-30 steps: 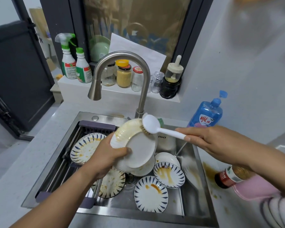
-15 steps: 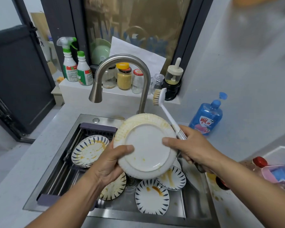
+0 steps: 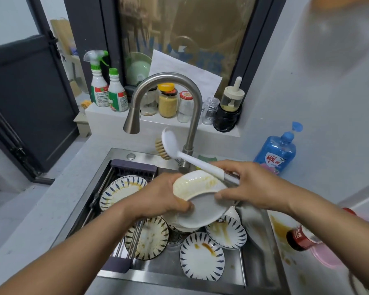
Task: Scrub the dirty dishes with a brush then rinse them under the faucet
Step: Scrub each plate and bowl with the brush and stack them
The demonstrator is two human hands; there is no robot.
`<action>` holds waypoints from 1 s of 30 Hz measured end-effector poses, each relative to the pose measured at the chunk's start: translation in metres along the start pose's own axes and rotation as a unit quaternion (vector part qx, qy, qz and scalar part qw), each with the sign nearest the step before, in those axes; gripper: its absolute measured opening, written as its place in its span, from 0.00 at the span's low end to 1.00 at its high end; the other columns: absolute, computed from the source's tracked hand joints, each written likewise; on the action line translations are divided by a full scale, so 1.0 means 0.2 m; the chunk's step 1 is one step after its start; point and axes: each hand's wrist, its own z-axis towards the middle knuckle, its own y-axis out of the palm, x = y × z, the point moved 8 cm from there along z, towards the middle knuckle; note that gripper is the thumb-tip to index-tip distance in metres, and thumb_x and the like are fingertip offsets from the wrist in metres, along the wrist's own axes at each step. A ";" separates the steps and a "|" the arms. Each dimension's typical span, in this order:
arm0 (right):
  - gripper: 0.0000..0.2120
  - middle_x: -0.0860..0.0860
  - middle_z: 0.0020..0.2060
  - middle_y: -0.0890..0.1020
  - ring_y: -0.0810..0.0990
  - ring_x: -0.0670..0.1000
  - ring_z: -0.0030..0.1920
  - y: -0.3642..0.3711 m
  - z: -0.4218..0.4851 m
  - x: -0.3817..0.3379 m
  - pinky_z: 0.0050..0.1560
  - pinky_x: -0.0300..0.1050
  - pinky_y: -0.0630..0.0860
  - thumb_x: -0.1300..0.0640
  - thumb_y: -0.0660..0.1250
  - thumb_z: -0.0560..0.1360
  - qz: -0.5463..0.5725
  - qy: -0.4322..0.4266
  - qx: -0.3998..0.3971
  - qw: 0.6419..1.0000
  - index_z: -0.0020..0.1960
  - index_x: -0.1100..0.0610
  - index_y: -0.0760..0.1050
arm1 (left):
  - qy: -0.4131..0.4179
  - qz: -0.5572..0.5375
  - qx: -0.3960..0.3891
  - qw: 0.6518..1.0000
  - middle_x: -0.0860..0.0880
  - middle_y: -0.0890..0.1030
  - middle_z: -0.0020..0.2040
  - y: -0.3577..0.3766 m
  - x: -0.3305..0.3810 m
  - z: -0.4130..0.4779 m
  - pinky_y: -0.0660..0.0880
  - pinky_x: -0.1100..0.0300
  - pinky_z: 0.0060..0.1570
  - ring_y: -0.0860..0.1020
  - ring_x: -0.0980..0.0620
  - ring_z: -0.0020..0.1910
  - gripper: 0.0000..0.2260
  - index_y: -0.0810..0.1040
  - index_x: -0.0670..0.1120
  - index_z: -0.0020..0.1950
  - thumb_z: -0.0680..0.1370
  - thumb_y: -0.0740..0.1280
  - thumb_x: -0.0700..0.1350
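Note:
A white plate (image 3: 200, 201) with yellow smears on its rim is held tilted over the sink (image 3: 119, 152). My left hand (image 3: 160, 196) grips its left edge. My right hand (image 3: 249, 186) holds the handle of a white dish brush (image 3: 173, 145) and its thumb also rests on the plate's right edge. The brush head points up and left, off the plate, in front of the steel faucet (image 3: 192, 99). No water runs from the spout. Several blue-patterned dirty plates (image 3: 200, 258) lie in the sink below.
A blue soap bottle (image 3: 277, 152) stands on the counter at right. A red-capped bottle (image 3: 300, 239) lies on its side by a pink lid (image 3: 326, 256). Jars (image 3: 167, 101) and two spray bottles (image 3: 107, 90) line the window ledge. A purple-framed rack (image 3: 134, 165) spans the sink's left half.
The plate has tilted from facing me to near edge-on and dropped lower. The brush head has swung left, away from the plate, and my right hand has closed in on the plate's edge.

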 end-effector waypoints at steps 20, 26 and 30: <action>0.26 0.42 0.34 0.77 0.75 0.43 0.35 -0.20 -0.14 0.02 0.40 0.45 0.77 0.27 0.40 0.73 -0.285 -0.003 -0.037 0.958 0.70 0.19 0.55 | -0.017 -0.039 0.181 0.983 0.51 0.86 0.44 -0.10 -0.17 0.02 0.77 0.62 0.39 0.83 0.54 0.43 0.16 0.82 0.50 0.51 0.68 0.78 0.36; 0.25 0.43 0.36 0.77 0.74 0.43 0.36 -0.26 -0.13 0.05 0.36 0.42 0.73 0.28 0.37 0.73 -0.319 -0.014 -0.003 0.948 0.69 0.17 0.52 | -0.034 -0.205 0.205 0.956 0.45 0.86 0.53 -0.12 -0.18 0.01 0.82 0.47 0.53 0.84 0.44 0.53 0.21 0.80 0.46 0.58 0.68 0.77 0.31; 0.23 0.45 0.38 0.80 0.76 0.45 0.36 -0.30 -0.17 0.18 0.42 0.48 0.78 0.28 0.41 0.75 -0.267 0.012 -0.001 0.964 0.69 0.17 0.55 | -0.044 -0.330 0.204 0.921 0.42 0.85 0.53 -0.12 -0.18 -0.01 0.83 0.44 0.50 0.84 0.41 0.52 0.25 0.78 0.44 0.60 0.65 0.75 0.31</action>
